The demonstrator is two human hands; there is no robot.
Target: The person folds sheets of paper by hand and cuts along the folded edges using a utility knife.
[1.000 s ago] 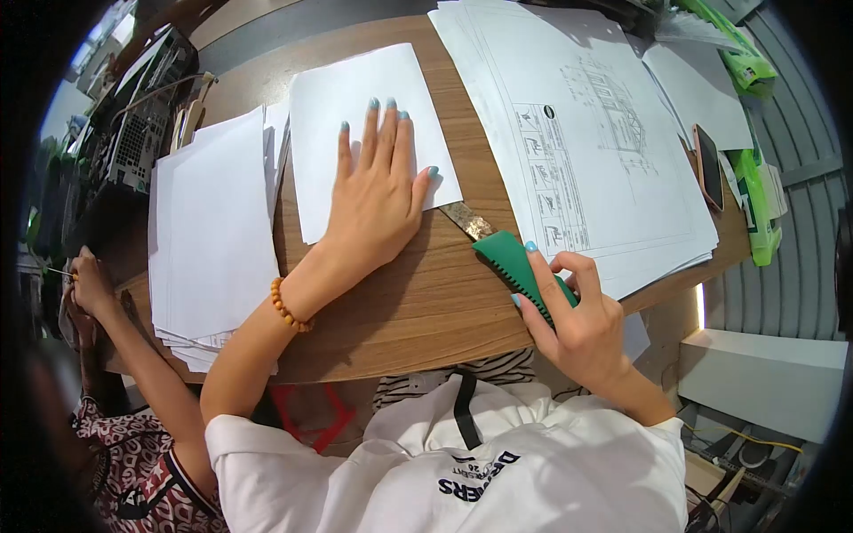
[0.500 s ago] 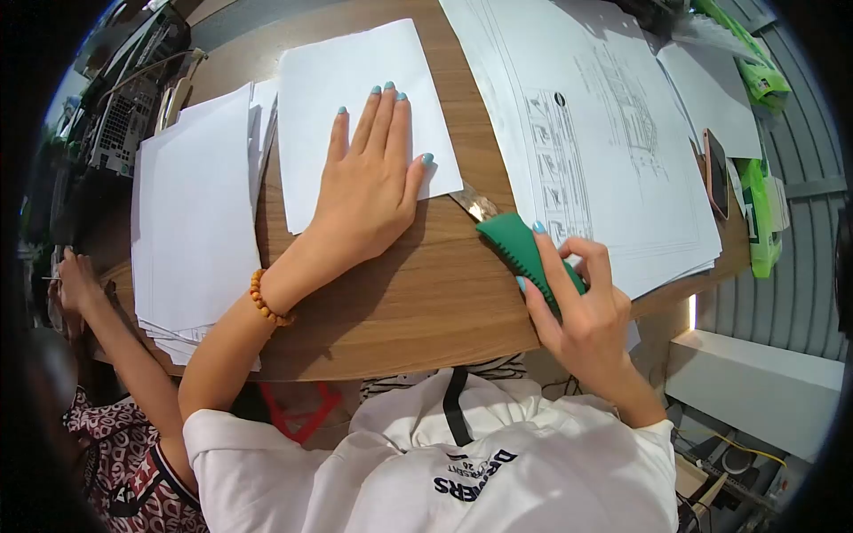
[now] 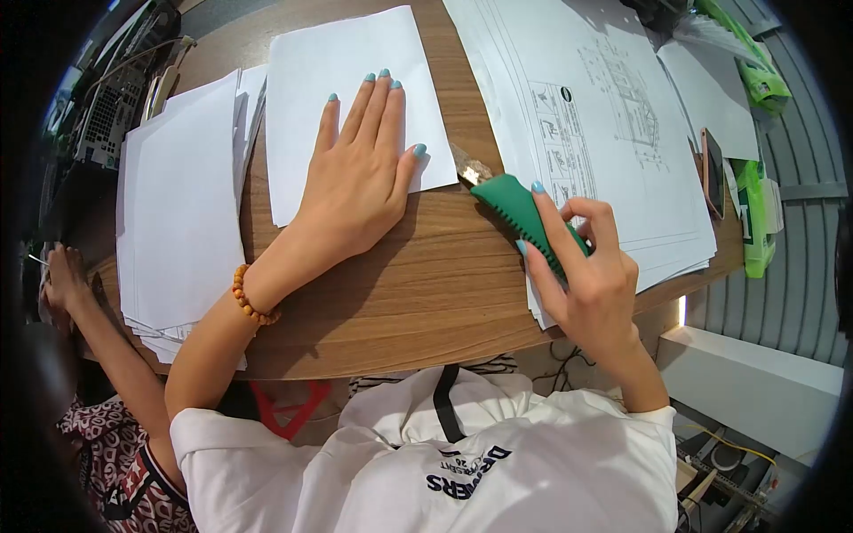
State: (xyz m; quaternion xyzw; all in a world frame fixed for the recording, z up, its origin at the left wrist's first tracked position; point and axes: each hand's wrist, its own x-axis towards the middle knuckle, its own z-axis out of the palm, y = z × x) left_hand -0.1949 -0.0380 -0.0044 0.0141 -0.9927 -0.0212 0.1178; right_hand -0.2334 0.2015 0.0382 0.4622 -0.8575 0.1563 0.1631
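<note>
My left hand (image 3: 355,182) lies flat on a white sheet of paper (image 3: 298,67), fingers together and stretched out, thumb a little apart. The paper looks folded, with its right edge toward the knife. In my right hand (image 3: 593,275) is a utility knife (image 3: 518,211) with a green handle, gripped between thumb and fingers. Its metal blade (image 3: 474,171) points up and left, with the tip right at the paper's right edge near the lower corner.
A stack of white paper (image 3: 182,204) lies left on the wooden desk (image 3: 382,311). Large printed drawings (image 3: 613,115) cover the right side, with a phone (image 3: 713,173) and green packaging (image 3: 757,218) beyond. Another person's hand (image 3: 67,280) is at far left, near computer equipment (image 3: 107,124).
The knife in my right hand has moved away from me, up along the paper's right edge. My left hand stays pressed on the paper. The whole view has shifted slightly.
</note>
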